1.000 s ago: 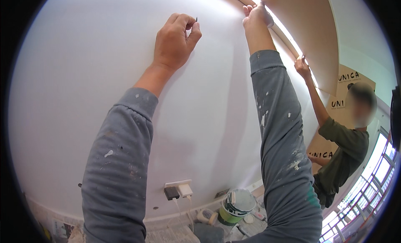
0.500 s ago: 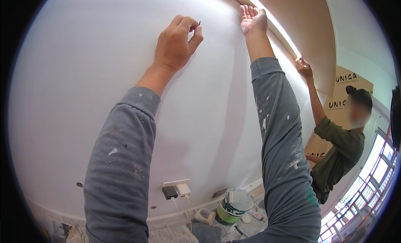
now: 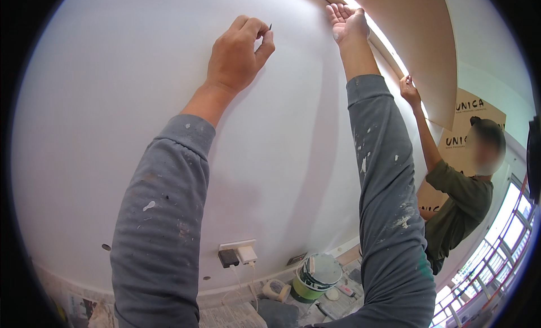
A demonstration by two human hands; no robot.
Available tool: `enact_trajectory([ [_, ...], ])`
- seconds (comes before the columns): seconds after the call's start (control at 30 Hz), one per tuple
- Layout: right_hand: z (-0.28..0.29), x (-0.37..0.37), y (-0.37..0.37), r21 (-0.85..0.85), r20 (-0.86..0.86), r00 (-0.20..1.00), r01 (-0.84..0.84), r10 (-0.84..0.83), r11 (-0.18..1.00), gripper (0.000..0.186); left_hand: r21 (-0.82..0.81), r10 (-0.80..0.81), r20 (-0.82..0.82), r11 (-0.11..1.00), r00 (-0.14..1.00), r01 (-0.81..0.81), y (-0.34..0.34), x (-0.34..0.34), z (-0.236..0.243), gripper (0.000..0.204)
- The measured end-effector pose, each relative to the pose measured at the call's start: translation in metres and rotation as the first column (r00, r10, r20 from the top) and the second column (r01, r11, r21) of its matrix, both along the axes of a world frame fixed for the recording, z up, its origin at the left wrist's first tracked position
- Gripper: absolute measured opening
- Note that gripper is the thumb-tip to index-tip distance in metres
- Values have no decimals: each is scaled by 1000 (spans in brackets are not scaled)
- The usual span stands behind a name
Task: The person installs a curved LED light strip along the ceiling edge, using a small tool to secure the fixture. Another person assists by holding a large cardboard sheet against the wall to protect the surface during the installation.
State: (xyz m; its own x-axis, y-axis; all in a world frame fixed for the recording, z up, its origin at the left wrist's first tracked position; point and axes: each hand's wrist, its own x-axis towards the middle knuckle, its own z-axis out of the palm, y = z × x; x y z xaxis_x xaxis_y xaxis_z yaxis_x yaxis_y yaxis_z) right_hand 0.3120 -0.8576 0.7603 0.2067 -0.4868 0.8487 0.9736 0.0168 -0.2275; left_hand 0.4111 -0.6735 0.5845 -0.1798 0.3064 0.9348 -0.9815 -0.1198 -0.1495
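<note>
l hand [image 3: 239, 54] – pinches small dark nail [image 3: 270, 27] | r hand [image 3: 346, 20] – open, under board [image 3: 406, 40]

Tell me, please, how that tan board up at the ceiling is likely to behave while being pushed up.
The tan board probably stays fairly stiff: its edge looks straight apart from lens bending. It seems awkward for one person, since the right hand and a co-worker's hand both press under its edge. Its weight cannot be judged.

A tiny dark nail [image 3: 270, 27] pinched against a white wall; a tan ceiling board [image 3: 406, 40] held up overhead.
</note>
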Motion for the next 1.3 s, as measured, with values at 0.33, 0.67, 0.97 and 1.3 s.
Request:
enact_trajectory([
  [0.33, 2, 8, -2, -26, 25, 999, 21, -20, 999, 39, 19, 1, -7, 1000, 1000, -1, -1, -5, -3, 10],
  [0.67, -1, -3, 3, 82, -38, 973, 228, -226, 970, 38, 11, -14, -20, 1000, 1000, 14, 2, -1, -7, 10],
  [0.97, -5, 7, 23, 195, 90, 833, 522, -545, 830, 19, 15, 0, 12, 1000, 1000, -1, 4, -8, -1, 11],
  [1.3, -23, -6, -2, 245, 57, 862, 477, -504, 844, 18, 5, -3, 24, 1000, 1000, 2, 6, -11, -2, 12],
])
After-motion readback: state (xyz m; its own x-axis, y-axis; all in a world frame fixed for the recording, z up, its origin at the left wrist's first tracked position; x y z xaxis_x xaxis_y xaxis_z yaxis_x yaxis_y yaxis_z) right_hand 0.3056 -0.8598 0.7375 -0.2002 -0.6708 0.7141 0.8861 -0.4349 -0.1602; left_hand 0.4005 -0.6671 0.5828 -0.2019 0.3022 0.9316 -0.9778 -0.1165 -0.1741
